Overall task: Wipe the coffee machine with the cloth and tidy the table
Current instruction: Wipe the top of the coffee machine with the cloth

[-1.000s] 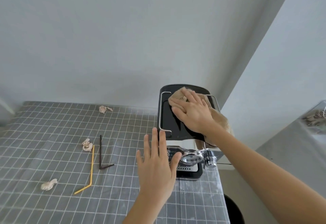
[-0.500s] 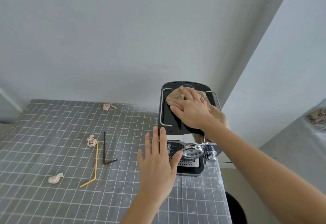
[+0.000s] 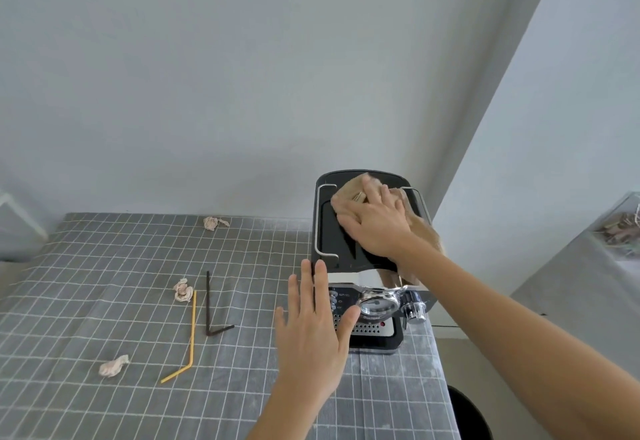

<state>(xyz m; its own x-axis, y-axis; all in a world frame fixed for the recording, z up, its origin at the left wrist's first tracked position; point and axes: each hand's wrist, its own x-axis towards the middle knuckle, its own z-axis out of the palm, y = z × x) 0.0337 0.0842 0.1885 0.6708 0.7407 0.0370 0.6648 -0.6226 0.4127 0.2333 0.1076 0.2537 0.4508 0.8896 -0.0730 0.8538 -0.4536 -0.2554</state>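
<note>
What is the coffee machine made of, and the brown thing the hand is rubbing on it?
The coffee machine looks like glossy black plastic on top, since light glints off it, with mirror-shiny metal on the front that reflects the arm. The cloth under the right hand seems soft, matte tan fabric: it bunches and drapes over the machine's edge. The exact materials can't be confirmed by look.

Three crumpled paper wads (image 3: 183, 290), two bent straws (image 3: 191, 330), one coffee machine (image 3: 367, 301).
</note>
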